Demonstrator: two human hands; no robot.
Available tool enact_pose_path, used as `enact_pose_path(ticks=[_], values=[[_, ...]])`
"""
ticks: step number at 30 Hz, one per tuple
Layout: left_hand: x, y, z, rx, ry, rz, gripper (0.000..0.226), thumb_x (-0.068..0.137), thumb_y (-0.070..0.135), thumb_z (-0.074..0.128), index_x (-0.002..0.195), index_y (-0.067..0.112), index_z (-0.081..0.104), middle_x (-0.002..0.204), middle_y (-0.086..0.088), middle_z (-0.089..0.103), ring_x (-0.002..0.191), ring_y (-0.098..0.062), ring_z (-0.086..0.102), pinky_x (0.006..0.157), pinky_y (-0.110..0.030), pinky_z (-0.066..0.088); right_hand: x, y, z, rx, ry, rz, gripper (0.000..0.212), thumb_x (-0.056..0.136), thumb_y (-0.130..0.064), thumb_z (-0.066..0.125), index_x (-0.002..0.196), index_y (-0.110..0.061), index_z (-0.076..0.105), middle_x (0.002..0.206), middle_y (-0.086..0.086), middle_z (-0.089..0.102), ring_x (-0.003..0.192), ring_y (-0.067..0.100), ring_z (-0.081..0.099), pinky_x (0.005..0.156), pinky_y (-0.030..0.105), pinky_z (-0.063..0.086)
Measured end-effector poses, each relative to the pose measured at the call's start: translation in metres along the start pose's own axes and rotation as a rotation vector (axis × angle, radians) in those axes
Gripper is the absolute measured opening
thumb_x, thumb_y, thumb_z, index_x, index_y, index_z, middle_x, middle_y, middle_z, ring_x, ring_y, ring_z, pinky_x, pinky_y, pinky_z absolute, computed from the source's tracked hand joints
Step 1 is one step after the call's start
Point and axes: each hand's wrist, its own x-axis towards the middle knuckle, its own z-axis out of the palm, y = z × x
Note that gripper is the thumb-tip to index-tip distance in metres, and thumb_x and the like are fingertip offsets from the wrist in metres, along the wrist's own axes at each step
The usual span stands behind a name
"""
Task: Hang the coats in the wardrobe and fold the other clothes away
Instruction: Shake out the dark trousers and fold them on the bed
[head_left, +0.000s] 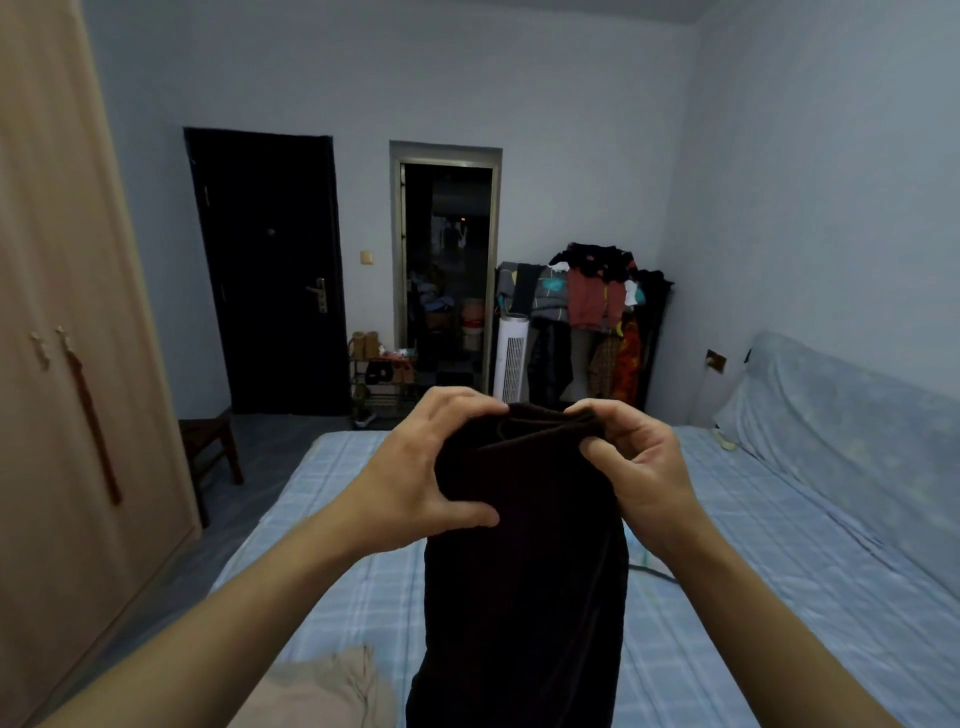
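Observation:
A dark brown garment hangs in front of me above the bed, held up by its folded top edge. My left hand grips the left side of that edge, thumb on the near face of the cloth. My right hand pinches the right corner of the edge. A beige garment lies on the bed near the bottom left. The light wooden wardrobe stands along the left wall with its doors closed.
A blue checked sheet covers the bed, with a pale blue covered headboard on the right. A wooden stool stands by the wardrobe. At the far wall are a black door, an open doorway, a shoe rack, a white tower fan and a loaded clothes rack.

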Motion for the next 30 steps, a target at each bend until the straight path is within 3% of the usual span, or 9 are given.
enact_pose_path(ticks=[7,13,16,19,23,25,27,28,30], values=[[0.002,0.008,-0.012,0.334,-0.177,0.123,0.064,0.070,0.056,0.080,0.128,0.041,0.058,0.151,0.016,0.019,0.138,-0.007,0.022,0.109,-0.040,0.040,-0.006,-0.001,0.003,-0.018,-0.033,-0.006,0.034,0.090,0.015,0.052,0.103,-0.011,0.071,0.096,0.011,0.071,0.093,0.023,0.069,0.079,0.030,0.056],[-0.006,0.015,-0.019,0.568,-0.331,0.146,0.076,0.071,0.069,0.072,0.139,0.046,0.046,0.157,0.013,0.003,0.144,-0.013,0.002,0.114,-0.039,0.023,-0.013,0.004,0.007,-0.017,-0.056,0.009,0.035,0.090,0.016,0.052,0.102,-0.011,0.071,0.097,0.012,0.071,0.094,0.026,0.069,0.080,0.031,0.056],[-0.010,0.020,-0.020,0.583,-0.359,0.128,0.067,0.070,0.069,0.072,0.128,0.040,0.055,0.155,0.014,0.004,0.143,-0.012,-0.001,0.115,-0.038,0.021,-0.017,0.004,0.010,-0.016,-0.076,0.016,0.034,0.090,0.017,0.052,0.103,-0.009,0.070,0.097,0.009,0.072,0.095,0.025,0.070,0.080,0.030,0.057],[-0.015,0.017,-0.021,0.547,-0.343,0.142,0.057,0.070,0.072,0.071,0.116,0.038,0.063,0.153,0.014,0.010,0.144,-0.012,0.003,0.115,-0.046,0.027,-0.019,0.004,0.010,-0.011,-0.047,0.023,0.035,0.090,0.017,0.052,0.102,-0.011,0.071,0.096,0.008,0.072,0.093,0.023,0.069,0.079,0.029,0.056],[-0.017,0.018,-0.025,0.511,-0.431,0.129,0.056,0.072,0.073,0.069,0.118,0.041,0.067,0.159,0.019,-0.003,0.148,-0.010,-0.007,0.117,-0.041,0.016,-0.020,0.003,0.010,-0.012,-0.046,0.035,0.034,0.090,0.017,0.051,0.103,-0.008,0.070,0.096,0.009,0.072,0.094,0.022,0.069,0.080,0.028,0.056],[-0.017,0.017,-0.028,0.587,-0.456,0.095,0.058,0.072,0.075,0.066,0.118,0.040,0.068,0.159,0.020,0.002,0.147,-0.007,0.000,0.115,-0.033,0.017,-0.023,0.002,0.010,-0.020,-0.050,0.039,0.034,0.090,0.017,0.052,0.103,-0.008,0.070,0.096,0.010,0.072,0.094,0.023,0.070,0.080,0.029,0.057],[-0.018,0.013,-0.030,0.576,-0.435,0.025,0.055,0.072,0.074,0.067,0.112,0.036,0.069,0.151,0.017,0.028,0.136,-0.005,0.028,0.110,-0.029,0.032,-0.025,-0.001,0.009,-0.020,-0.050,0.034,0.034,0.090,0.016,0.052,0.102,-0.009,0.071,0.097,0.011,0.072,0.094,0.024,0.070,0.080,0.029,0.057],[-0.019,0.010,-0.031,0.525,-0.404,0.003,0.050,0.072,0.071,0.069,0.106,0.034,0.069,0.137,0.017,0.042,0.122,-0.004,0.042,0.101,-0.030,0.043,-0.026,-0.002,0.009,-0.022,-0.051,0.030,0.033,0.090,0.016,0.053,0.102,-0.009,0.071,0.097,0.011,0.072,0.094,0.024,0.070,0.080,0.029,0.057],[-0.021,0.007,-0.029,0.386,-0.303,0.004,0.038,0.073,0.061,0.076,0.091,0.028,0.069,0.104,0.017,0.055,0.094,-0.004,0.055,0.079,-0.032,0.052,-0.026,-0.005,0.008,-0.040,-0.044,0.023,0.032,0.090,0.016,0.053,0.102,-0.008,0.070,0.096,0.010,0.072,0.093,0.024,0.070,0.081,0.031,0.058]])
